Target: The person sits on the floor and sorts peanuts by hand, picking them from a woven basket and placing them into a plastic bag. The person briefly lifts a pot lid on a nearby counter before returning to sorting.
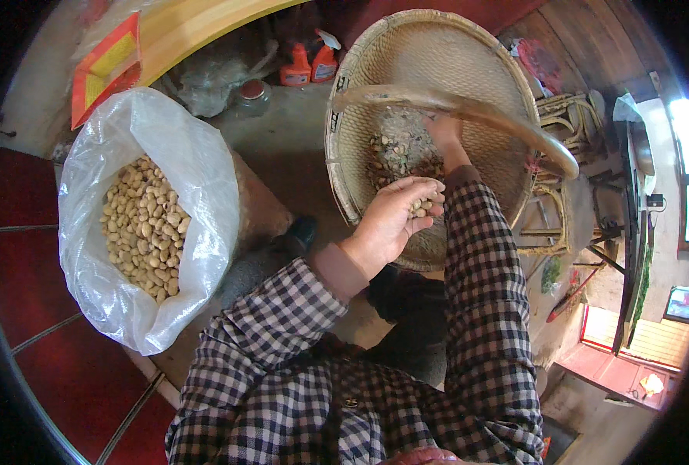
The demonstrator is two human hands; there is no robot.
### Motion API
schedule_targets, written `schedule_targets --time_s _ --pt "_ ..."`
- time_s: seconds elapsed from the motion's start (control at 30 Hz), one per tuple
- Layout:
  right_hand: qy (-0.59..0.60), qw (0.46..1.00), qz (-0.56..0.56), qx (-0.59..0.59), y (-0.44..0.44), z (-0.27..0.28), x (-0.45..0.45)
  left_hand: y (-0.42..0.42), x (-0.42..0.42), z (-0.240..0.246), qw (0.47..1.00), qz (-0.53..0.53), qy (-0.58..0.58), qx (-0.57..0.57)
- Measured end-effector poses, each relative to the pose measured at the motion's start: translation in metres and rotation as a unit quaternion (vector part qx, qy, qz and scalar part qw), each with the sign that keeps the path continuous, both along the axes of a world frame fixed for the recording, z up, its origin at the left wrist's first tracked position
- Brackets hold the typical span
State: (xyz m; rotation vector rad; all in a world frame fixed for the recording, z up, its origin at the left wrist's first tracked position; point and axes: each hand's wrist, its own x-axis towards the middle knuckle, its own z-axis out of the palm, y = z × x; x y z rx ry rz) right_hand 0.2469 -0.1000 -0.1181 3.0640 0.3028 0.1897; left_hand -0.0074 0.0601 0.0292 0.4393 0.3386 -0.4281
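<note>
A large round woven basket (484, 192) with a thick curved wooden handle (455, 99) stands before me. Unshelled peanuts (419, 208) sit cupped in the fingers of my left hand (388, 218), above the basket's near side. My right hand (444, 132) reaches inside under the handle, against a heap of grey, crumbly debris (405, 136) mixed with darker bits and some peanuts. Its fingertips are partly hidden, so whether it grips anything is unclear. To my left a white plastic woven sack (205, 192), its mouth spread wide, holds many unshelled peanuts (147, 232).
Two orange spray bottles (309, 64) and a lidded clear jar (253, 96) stand beyond the sack. Bamboo-framed chairs (554, 215) are close to the basket's right side. A red-and-yellow box (105, 72) is behind the sack. Dark red panels (42, 290) lie at far left.
</note>
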Motion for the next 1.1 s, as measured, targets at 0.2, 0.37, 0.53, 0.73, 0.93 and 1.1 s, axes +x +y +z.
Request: schedule_targets --time_s 0.2,0.37,0.53,0.73,0.93,1.1 --pt "0.123 0.981 -0.054 0.143 -0.006 0.017 -0.005 0.001 0.000 -0.001 1.000 0.001 -0.012 0.000" --pt "0.214 0.844 -0.027 0.490 -0.017 0.049 -0.024 0.002 0.000 -0.003 1.000 0.003 -0.012 0.002" --pt "0.207 0.909 0.129 0.337 -0.038 0.062 -0.018 0.002 0.001 -0.004 1.000 0.003 -0.018 0.002" --pt "0.263 0.351 0.069 0.896 -0.050 0.062 -0.015 0.002 0.003 -0.004 1.000 0.002 -0.020 0.010" --pt "0.135 0.707 -0.137 0.680 -0.052 0.047 -0.009 0.002 0.002 0.001 1.000 -0.008 -0.012 0.025" --pt "0.005 0.994 -0.032 0.109 -0.040 0.018 0.009 0.000 0.004 0.001 0.999 -0.010 -0.001 0.038"
